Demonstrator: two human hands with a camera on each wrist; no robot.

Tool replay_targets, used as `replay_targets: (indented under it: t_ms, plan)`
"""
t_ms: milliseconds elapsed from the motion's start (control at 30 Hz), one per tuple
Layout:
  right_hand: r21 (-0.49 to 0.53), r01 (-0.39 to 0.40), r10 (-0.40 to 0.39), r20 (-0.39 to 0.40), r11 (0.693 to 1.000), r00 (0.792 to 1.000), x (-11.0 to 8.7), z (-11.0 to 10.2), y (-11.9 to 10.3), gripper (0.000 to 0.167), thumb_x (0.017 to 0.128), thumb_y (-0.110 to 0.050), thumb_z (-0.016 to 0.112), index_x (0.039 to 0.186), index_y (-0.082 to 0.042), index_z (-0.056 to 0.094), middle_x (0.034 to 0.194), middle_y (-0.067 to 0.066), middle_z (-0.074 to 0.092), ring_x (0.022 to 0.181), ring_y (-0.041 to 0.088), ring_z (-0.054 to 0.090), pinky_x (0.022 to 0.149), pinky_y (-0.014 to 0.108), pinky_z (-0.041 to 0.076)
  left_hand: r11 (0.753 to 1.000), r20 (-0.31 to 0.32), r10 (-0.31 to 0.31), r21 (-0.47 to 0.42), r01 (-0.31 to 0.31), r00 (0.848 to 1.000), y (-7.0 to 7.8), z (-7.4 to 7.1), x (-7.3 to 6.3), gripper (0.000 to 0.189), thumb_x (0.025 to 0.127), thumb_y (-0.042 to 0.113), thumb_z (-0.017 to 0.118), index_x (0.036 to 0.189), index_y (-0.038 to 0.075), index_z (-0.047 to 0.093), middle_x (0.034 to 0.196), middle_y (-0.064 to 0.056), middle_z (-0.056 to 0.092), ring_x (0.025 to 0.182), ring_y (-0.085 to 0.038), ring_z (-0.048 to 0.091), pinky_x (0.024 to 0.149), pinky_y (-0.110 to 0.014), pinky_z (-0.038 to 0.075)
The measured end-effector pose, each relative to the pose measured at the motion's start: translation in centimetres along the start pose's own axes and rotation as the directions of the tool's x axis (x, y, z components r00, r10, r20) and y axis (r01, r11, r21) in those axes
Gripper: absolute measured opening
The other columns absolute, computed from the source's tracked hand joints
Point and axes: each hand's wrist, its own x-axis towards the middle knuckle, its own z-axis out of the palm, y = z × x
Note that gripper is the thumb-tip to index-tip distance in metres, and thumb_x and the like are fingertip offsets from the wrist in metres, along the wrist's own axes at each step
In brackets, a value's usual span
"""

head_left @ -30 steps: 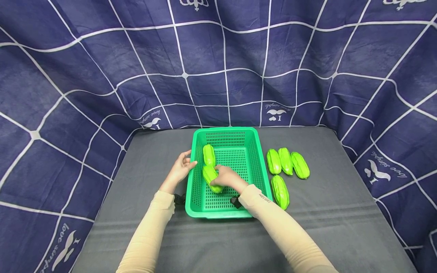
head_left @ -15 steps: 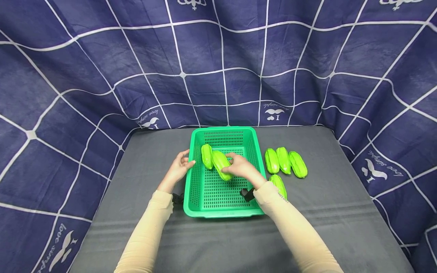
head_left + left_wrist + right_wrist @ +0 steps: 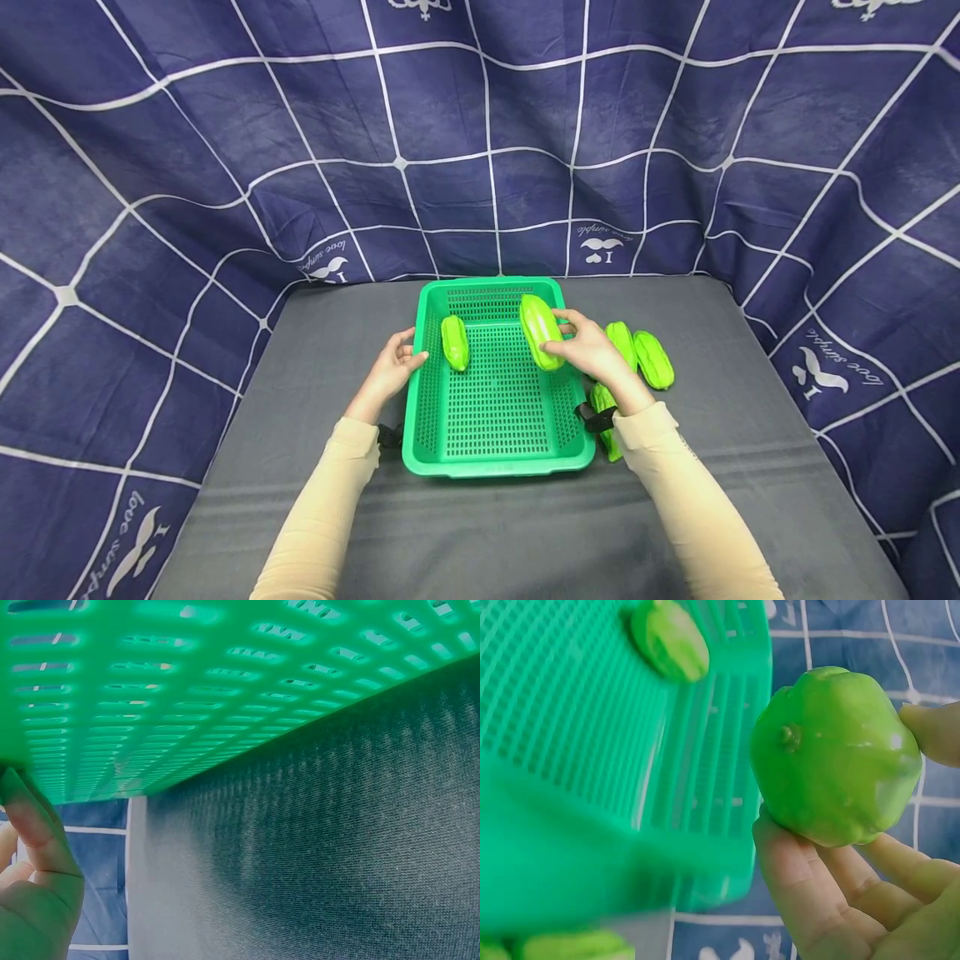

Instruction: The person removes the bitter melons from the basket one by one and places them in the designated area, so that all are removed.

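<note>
Green ridged gourd [image 3: 540, 332] held aloft, seen against the right side of the green basket [image 3: 498, 469]; long axis roughly fore-and-aft, near end angled rightward; it lies left of the right hand [image 3: 596, 350], whose thumb and fingers pinch it crosswise (the wrist view shows it end-on); right hand clearly the nearer; second gourd [image 3: 454, 343] on the basket floor, by the left wall; more gourds [image 3: 654, 360] on the desk [image 3: 352, 317], right of the basket; left hand [image 3: 392, 367] touches the left rim, cannot tell whether pinching.
</note>
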Motion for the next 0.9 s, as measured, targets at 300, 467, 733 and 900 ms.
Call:
replay_targets:
  t_ms: [300, 467, 733, 900]
  plan:
    - [0.005, -0.039, 0.04, -0.059, 0.999, 0.997, -2.0, -3.4, 3.5, 0.075, 0.092, -0.023, 0.066, 0.154, -0.002, 0.028, 0.145, 0.033, 0.042, 0.132, 0.046, 0.044, 0.102, 0.054, 0.044, 1.0, -0.005, 0.01, -0.003, -0.01, 1.0, 0.3, 0.0, 0.0, 0.063, 0.1, 0.009, 0.058, 0.154, -0.001, 0.025, 0.123, -0.029, 0.057, 0.096, -0.02, 0.062, 0.076, -0.022, 0.048]
    - [-0.014, -0.087, 0.085, -0.079, 0.996, 0.993, -3.1, -4.6, 5.3, 0.076, 0.093, -0.024, 0.065, 0.155, -0.001, 0.025, 0.145, 0.034, 0.041, 0.131, 0.047, 0.045, 0.1, 0.054, 0.045, 1.0, 0.006, -0.006, -0.007, 0.006, 1.0, 0.0, 0.0, 0.0, 0.065, 0.1, 0.012, 0.057, 0.155, 0.001, 0.024, 0.124, -0.028, 0.057, 0.1, -0.023, 0.062, 0.079, -0.025, 0.048]
    - [-0.045, -0.129, 0.125, -0.075, 0.991, 0.989, -4.9, -5.3, 8.9, 0.076, 0.094, -0.021, 0.063, 0.153, 0.005, 0.023, 0.141, 0.039, 0.041, 0.128, 0.051, 0.046, 0.101, 0.056, 0.044, 1.0, -0.006, 0.0, -0.006, 0.0, 1.0, -0.1, 0.0, 0.1, 0.064, 0.1, 0.011, 0.057, 0.154, 0.001, 0.025, 0.125, -0.029, 0.057, 0.101, -0.025, 0.062, 0.079, -0.025, 0.048]
    - [-0.081, -0.166, 0.163, -0.05, 0.983, 0.985, -5.9, -5.2, 11.0, 0.075, 0.095, -0.021, 0.061, 0.153, 0.007, 0.022, 0.143, 0.041, 0.038, 0.131, 0.054, 0.041, 0.103, 0.06, 0.04, 1.0, 0.004, -0.003, -0.027, 0.003, 1.0, 0.3, 0.0, -0.1, 0.064, 0.1, 0.01, 0.057, 0.154, -0.001, 0.025, 0.125, -0.03, 0.056, 0.099, -0.024, 0.063, 0.078, -0.024, 0.048]
